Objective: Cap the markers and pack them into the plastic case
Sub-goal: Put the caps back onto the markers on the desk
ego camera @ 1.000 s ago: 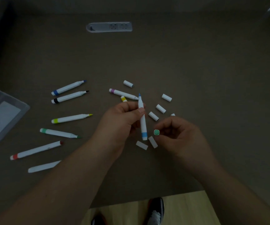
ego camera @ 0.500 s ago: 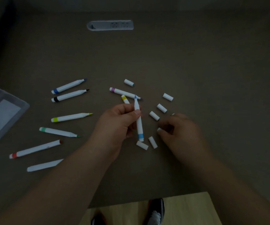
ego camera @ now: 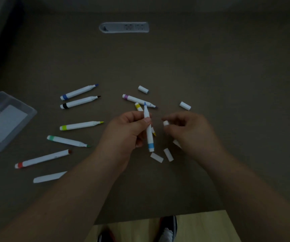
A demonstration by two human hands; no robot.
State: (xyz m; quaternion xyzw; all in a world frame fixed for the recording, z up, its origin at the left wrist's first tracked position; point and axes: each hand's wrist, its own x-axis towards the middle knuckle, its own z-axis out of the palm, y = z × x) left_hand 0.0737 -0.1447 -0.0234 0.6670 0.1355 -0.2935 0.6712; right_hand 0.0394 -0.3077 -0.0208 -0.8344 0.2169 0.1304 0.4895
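Note:
My left hand [ego camera: 128, 130] holds a light-blue marker [ego camera: 148, 130] upright, its bare tip pointing away from me. To its right, my right hand [ego camera: 191, 131] pinches a white cap [ego camera: 166, 123] a short way from the marker. Several uncapped markers lie on the table to the left: dark blue [ego camera: 78, 92], black [ego camera: 79, 102], lime [ego camera: 80, 125], green [ego camera: 67, 140] and red [ego camera: 43, 158]. A purple marker [ego camera: 137, 100] and a yellow one [ego camera: 138, 107] lie behind my left hand. Loose white caps [ego camera: 156, 157] lie near both hands. The clear plastic case [ego camera: 4, 119] sits at the left edge.
A white power strip [ego camera: 124, 27] is set in the table at the back. More loose caps [ego camera: 185, 105] lie to the right and at the back [ego camera: 143, 89]. A white marker [ego camera: 48, 177] lies partly under my left forearm. The table's front edge runs above my shoes.
My right hand put down the green-ended cap, reached among the caps on the table, and now has lifted a white cap up beside the marker. My left hand raised the marker slightly.

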